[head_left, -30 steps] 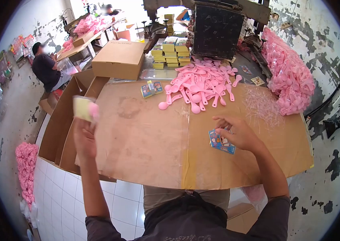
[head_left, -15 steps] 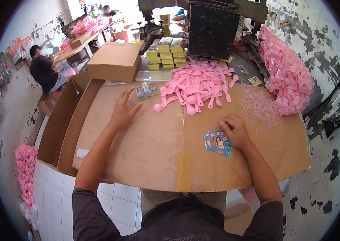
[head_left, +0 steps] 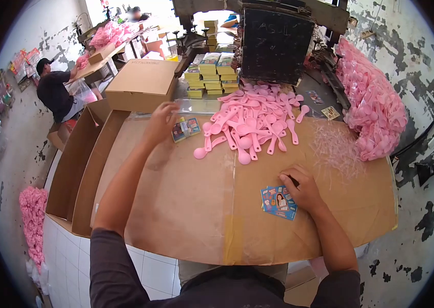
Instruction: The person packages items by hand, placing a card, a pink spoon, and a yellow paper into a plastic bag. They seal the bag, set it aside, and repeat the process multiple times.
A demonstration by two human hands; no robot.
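Observation:
My left hand (head_left: 163, 122) is raised at the far left part of the cardboard-covered table, its fingers loosely bent and apart with nothing seen in them. Just right of it lies a banded bundle of printed cards (head_left: 186, 129). My right hand (head_left: 301, 189) rests on the right part of the table, fingers curled in and thumb against the index finger; whatever they may hold is hidden. Beside and partly under that hand is a small fanned stack of blue picture cards (head_left: 278, 203). Between the hands, farther back, a heap of pink plastic spoons (head_left: 250, 118) is spread out.
Behind the spoons stand a black machine part (head_left: 277, 46) and stacked card bundles (head_left: 209, 69). A closed carton (head_left: 141, 82) and a long open box (head_left: 76, 164) line the left. Bagged pink spoons (head_left: 371, 102) and clear plastic strips (head_left: 335, 146) are at right. Another person (head_left: 55, 92) sits far left.
My left hand has moved up and slightly right, its spread fingers bending. My right hand stays by the cards with its fingers more curled. The view has tilted slightly.

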